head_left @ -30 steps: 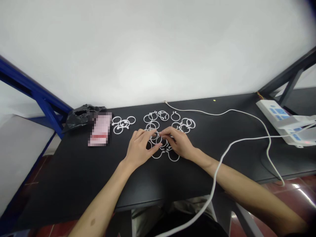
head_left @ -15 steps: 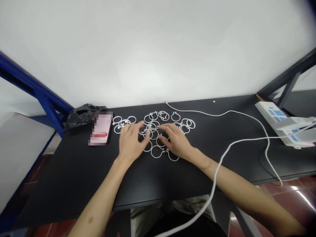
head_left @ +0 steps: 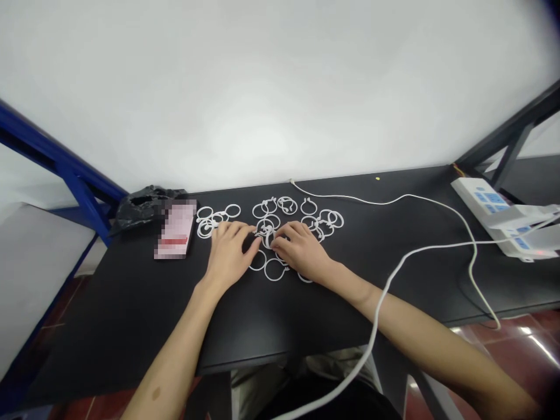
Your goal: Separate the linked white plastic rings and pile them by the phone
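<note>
Several thin white open rings with small knobbed ends, like shower curtain rings [head_left: 274, 270], lie in a loose cluster on the black table. At the cluster's left side is my left hand [head_left: 230, 251], its thumb and index finger apart with their tips close to a ring; whether they touch it is hard to see. My right hand [head_left: 301, 248] has thumb and fingertips pinched together at a white ring [head_left: 268, 238] in the middle, which appears tilted up. The right hand partly covers rings beneath it. A smaller group of rings [head_left: 205, 213] lies beyond my left hand.
A pink phone-like object [head_left: 177, 227], partly pixelated, lies left of the rings beside a black plastic bag [head_left: 146, 204]. At the right sits a white power strip [head_left: 494, 213]. A white cable [head_left: 406, 252] crosses over my right forearm. Behind the table [head_left: 245, 332] stands a white wall.
My right thumb and fingers have closed together and shifted slightly left onto a ring. My left hand has barely moved. The whole view has shifted a little.
</note>
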### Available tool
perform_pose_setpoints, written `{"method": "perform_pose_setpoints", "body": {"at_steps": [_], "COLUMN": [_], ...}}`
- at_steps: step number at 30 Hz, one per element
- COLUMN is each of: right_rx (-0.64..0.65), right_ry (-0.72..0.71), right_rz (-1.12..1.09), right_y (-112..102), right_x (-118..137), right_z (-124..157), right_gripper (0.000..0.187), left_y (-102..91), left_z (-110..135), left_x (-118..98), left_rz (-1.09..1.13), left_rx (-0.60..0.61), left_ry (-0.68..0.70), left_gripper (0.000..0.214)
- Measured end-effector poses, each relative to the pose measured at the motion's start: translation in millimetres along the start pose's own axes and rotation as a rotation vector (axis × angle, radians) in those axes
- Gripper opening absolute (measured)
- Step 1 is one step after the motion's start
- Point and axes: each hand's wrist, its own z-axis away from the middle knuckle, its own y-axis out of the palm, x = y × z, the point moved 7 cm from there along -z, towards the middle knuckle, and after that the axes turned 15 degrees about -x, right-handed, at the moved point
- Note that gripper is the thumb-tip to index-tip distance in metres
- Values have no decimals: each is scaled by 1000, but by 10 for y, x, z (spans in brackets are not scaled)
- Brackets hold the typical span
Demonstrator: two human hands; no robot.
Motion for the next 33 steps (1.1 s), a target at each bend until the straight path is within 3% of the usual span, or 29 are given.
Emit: {"method": "perform_pose_setpoints", "body": {"at_steps": [3, 12, 16, 19, 22, 27, 33], "right_rx": [-3, 17, -6, -115, -183, -109, -117], "right_ry": [9, 40, 63, 121, 145, 86, 75], "right_rz": [-12, -80, -143, -213, -245, -319, -393], "right_y": [-1, 20, -40, -147, -223, -214, -254], "right_x": [-13, -46, -36, -60, -79, -21, 23], "right_z": [11, 34, 18, 0, -7, -6, 13], "right_gripper": [16, 17, 15, 11, 25, 29, 24], "left_y": [66, 12, -6, -64, -91, -88, -53], "left_z": [32, 54, 54, 41, 32, 43, 66], "left_x": [-116, -290, -287, -245, -219, -270, -267], "left_rz": [43, 171, 189, 208, 262, 311, 280], "left_rx": [75, 24, -33, -117, -131, -113, -110], "left_ry": [17, 110, 118, 80, 44, 104, 128], "left_gripper": [19, 14, 12, 14, 20, 22, 21]}}
